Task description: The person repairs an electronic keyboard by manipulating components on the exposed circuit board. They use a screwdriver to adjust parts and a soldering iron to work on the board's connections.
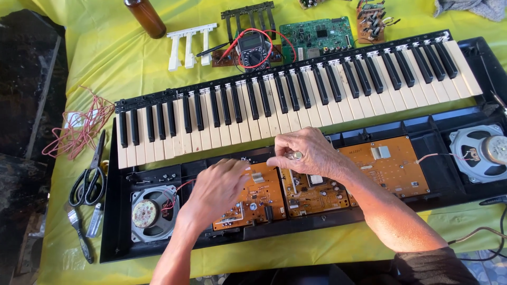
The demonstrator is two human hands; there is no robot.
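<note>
On a yellow-green cloth (105, 58), an opened keyboard (296, 95) shows orange circuit boards (253, 200); left hand (216, 190) rests curled there, right hand (309, 153) pinches a small part, probing calls for care

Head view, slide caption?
Left hand and right hand rest on orange circuit boards inside an opened black electronic keyboard.

Looks like my electronics repair spot, prob. home workshop: opened keyboard (296, 100) w/ orange circuit boards (391, 166) exposed on desk w/ yellow cloth (105, 58), multimeter (253, 48), scissors (91, 177), loose wire (79, 129), spare green board (317, 34) around.
</note>
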